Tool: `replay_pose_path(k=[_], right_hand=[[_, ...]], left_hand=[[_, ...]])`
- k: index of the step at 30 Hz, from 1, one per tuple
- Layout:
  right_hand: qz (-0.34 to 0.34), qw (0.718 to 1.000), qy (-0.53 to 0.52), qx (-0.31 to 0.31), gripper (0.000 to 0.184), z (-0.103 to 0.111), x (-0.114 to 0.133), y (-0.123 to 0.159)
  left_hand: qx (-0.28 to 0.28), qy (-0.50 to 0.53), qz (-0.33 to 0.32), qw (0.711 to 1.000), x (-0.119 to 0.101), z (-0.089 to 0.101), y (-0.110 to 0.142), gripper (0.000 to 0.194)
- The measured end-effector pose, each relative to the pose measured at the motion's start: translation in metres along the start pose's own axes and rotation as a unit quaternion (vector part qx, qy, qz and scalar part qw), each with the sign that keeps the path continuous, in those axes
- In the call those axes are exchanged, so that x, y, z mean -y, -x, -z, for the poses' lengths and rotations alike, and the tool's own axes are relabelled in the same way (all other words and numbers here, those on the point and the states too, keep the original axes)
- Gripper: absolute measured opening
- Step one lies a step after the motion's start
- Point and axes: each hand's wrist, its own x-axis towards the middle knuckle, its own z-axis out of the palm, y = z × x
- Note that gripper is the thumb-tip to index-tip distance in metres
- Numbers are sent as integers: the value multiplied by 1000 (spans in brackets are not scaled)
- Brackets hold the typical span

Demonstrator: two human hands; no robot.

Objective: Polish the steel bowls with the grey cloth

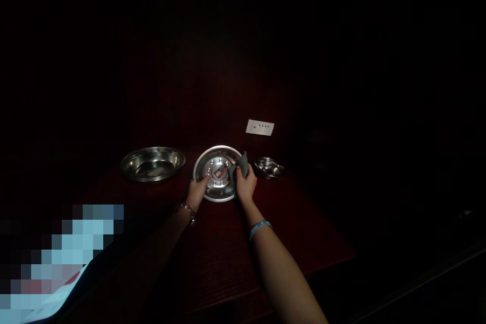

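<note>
A round, shiny metal plate (pixel 220 193) with a raised rim and a coloured label at its centre is tilted up towards me above the dark red table. My left hand (pixel 196 192) grips its lower left edge, thumb over the inside. At the right side of the plate, my right hand (pixel 245 182) is closed on a grey cloth (pixel 243 163), which sticks up past the thumb and touches the plate. The fingers of both hands are partly hidden behind the plate and cloth.
On the left of the dark red table (pixel 216 253) stand wide metal basins (pixel 152 178), seemingly stacked. Small metal bowls (pixel 269 168) stand at right. A white socket panel (pixel 260 127) is on the wall behind. The surroundings are very dark; a blurred patch covers the lower left.
</note>
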Motion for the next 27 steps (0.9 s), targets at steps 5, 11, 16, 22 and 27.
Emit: replay_pose_path(k=[5,11,16,22,27], right_hand=[[9,1000,1,2,26,0,-1,0],[13,1000,6,-1,25,-1,-2,0],[14,1000,6,-1,21,0,-2,0],[4,1000,-6,0,20,-1,-2,-1],[11,1000,-5,7,20,-1,-3,-1]], left_hand=[[10,0,-4,1000,0,0,-1,7],[6,0,-3,1000,0,1,0,7],[1,6,-3,1000,-1,1,1,9],[17,18,-12,1000,1,1,-1,12],[12,21,-21,999,1,1,2,12]])
